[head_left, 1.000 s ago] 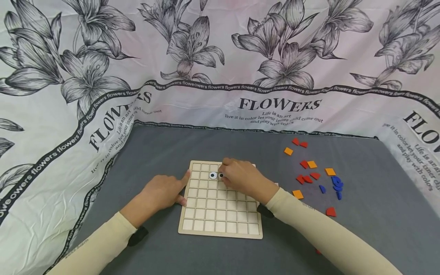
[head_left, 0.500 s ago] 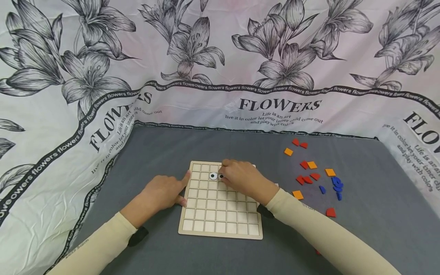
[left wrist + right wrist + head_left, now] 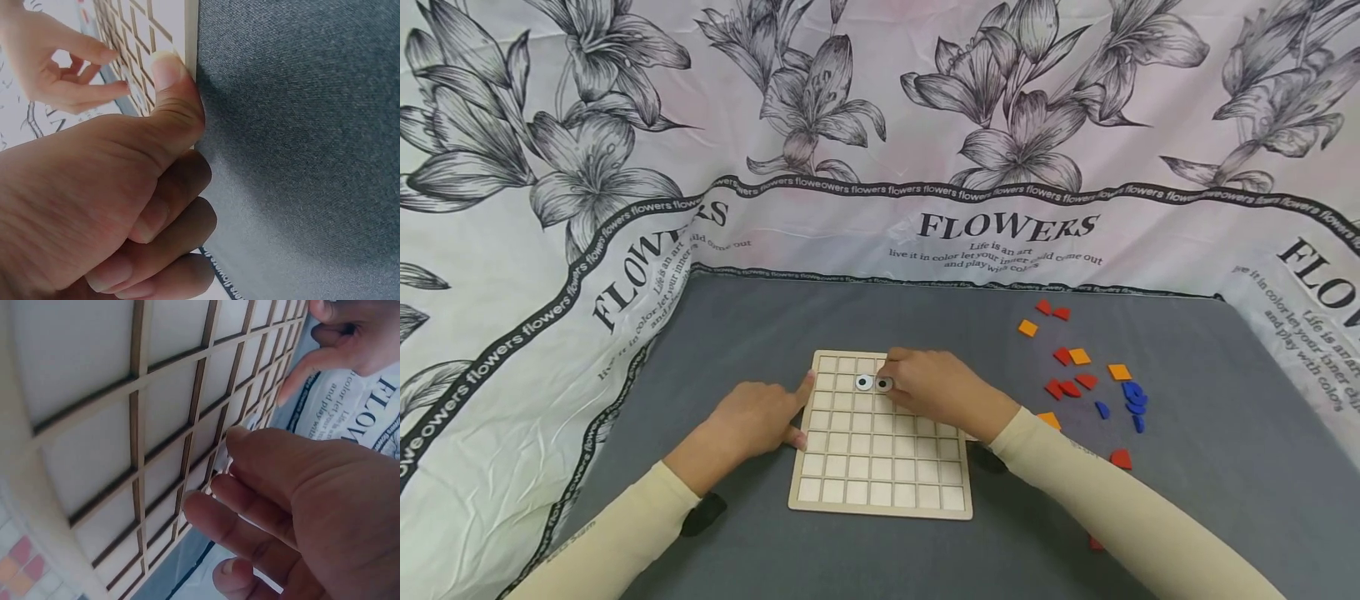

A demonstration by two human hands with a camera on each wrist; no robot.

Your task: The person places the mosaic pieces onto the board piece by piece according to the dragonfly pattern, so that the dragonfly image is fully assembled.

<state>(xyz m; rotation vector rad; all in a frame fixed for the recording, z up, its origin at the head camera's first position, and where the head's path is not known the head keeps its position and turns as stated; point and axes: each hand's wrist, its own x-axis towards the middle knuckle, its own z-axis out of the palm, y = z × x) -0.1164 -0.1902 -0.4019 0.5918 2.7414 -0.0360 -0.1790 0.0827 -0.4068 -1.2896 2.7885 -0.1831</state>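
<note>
A square wooden grid board (image 3: 880, 512) with pale cells lies on the grey table. Near its top row sit two round white discs with black centres, like toy eyes: the left disc (image 3: 864, 382) is uncovered, and the right disc (image 3: 883, 384) is at the fingertips of my right hand (image 3: 943, 387). Thumb and fingers of that hand pinch the disc, partly hiding it. My left hand (image 3: 748, 423) holds the board's left edge. In the left wrist view its thumb (image 3: 167, 72) presses on the rim, while other fingers (image 3: 187, 212) curl beside it.
Right of the board lie loose red pieces (image 3: 1086, 381), orange squares (image 3: 1118, 372) and blue pieces (image 3: 1134, 392). The right wrist view shows a sheet of small coloured squares (image 3: 25, 569) beyond the board's edge. A flower-printed cloth (image 3: 1000, 233) surrounds the table.
My right wrist and forearm have shifted a little to the right, uncovering more of the right disc. My left hand and the board have stayed in place.
</note>
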